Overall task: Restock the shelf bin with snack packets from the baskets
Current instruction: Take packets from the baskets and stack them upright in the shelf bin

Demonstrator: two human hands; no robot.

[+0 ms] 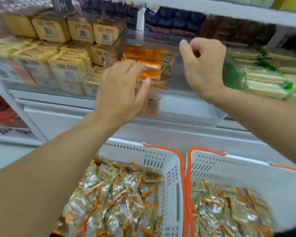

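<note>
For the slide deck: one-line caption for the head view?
Left hand presses orange snack packets in the clear shelf bin; right hand hovers, two baskets below.

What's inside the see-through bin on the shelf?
The bin holds a stack of orange-edged snack packets on its left side. The left hand covers part of the stack; the right hand hides some of the bin's right side.

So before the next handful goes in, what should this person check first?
1. Room left in the clear shelf bin: ok, its right side is bare.
2. Orange packets already in the bin stacked neatly: ok.
3. Left hand free: cannot tell, it rests on the stack.
4. Right hand free: ok, fingers curled, nothing visible in them.
5. Stock left in the left basket and the right basket: ok, both hold packets.
</note>
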